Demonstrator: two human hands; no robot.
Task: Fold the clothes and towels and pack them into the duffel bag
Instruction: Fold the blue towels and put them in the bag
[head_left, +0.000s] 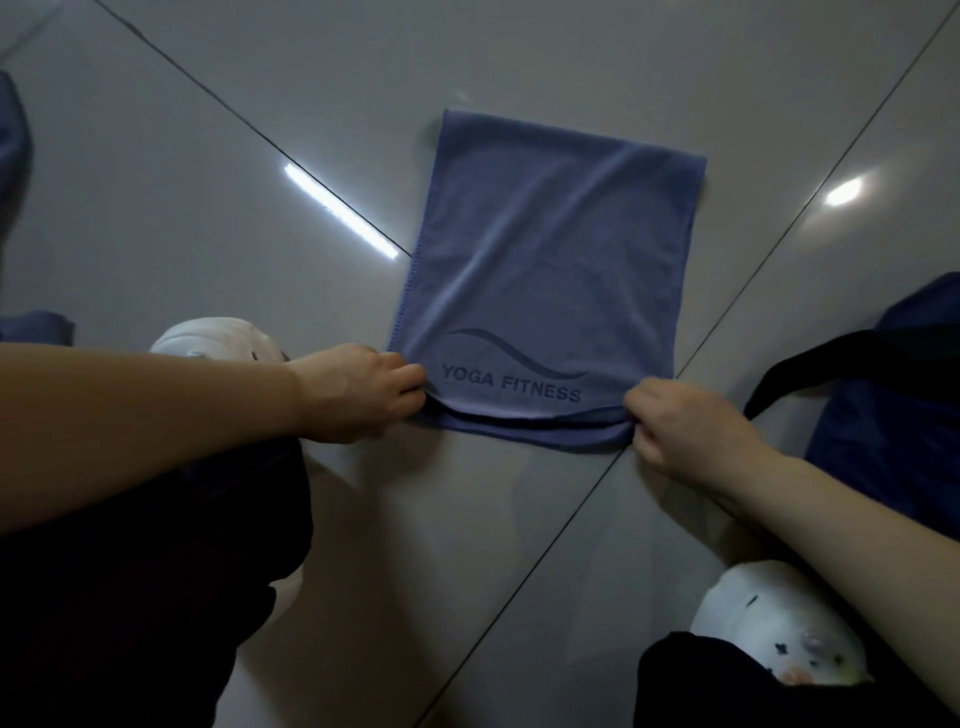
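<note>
At the bottom of the frame your knees in dark trousers fill the lower left and lower right corners, with a white slipper showing at the lower right and another white slipper peeking out at the middle left, just above your left forearm.

Just beyond them, your left hand pinches the near left corner of the blue towel, fingers curled tight around the edge. Your right hand does the same at the near right corner, fingers closed on the cloth. Between your hands the near edge shows two layers, the upper one lifted a little off the lower.

The towel lies in the middle of the frame on the glossy grey tiled floor, folded over on itself, reaching away toward the upper centre. Its near end carries a wave mark and the words "YOGA FITNESS".

At the right edge sits the dark blue duffel bag, well apart from the towel, with a black strap across it. At the far left edge, more blue fabric shows; you cannot tell what it is.
</note>
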